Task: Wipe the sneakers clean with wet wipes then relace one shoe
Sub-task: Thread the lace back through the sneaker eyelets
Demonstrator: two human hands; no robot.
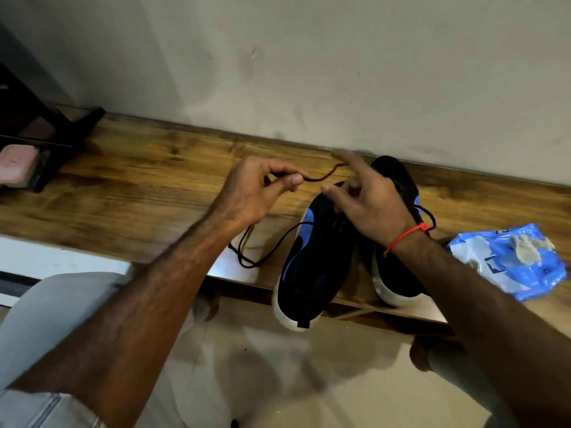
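Two sneakers: a dark blue and black pair with white soles stood side by side on the wooden desk [148,168], heels overhanging its near edge and toes toward the wall.
Left sneaker [315,261]: nearer the middle of the view, its tongue area open under the hands.
Right sneaker [398,273]: just beside the first, partly covered by the right wrist.
Lace [321,177]: a black cord ran from the left hand's fingertips across to the right hand; a further length looped down over the desk left of the left sneaker and back to its upper.
Left hand [253,193]: its grip was narrow, thumb and forefinger pinching the lace end, held above the desk just left of the sneakers.
Right hand [367,202]: over the left sneaker's lacing area, forefinger stretched toward the wall, the other fingers bent down at the shoe; blur hid whether its grip held the lace, so I cannot tell.
Wrist band [408,234]: a red thread around the right wrist.
Wipes pack [506,261]: a crumpled blue and white packet on the desk right of the sneakers, a used greyish wipe [525,247] lying on top.
Left edge: a pink block [17,165] on a dark stand.
Backdrop: a plain pale wall [340,72] behind the desk, tiled floor [278,381] below.
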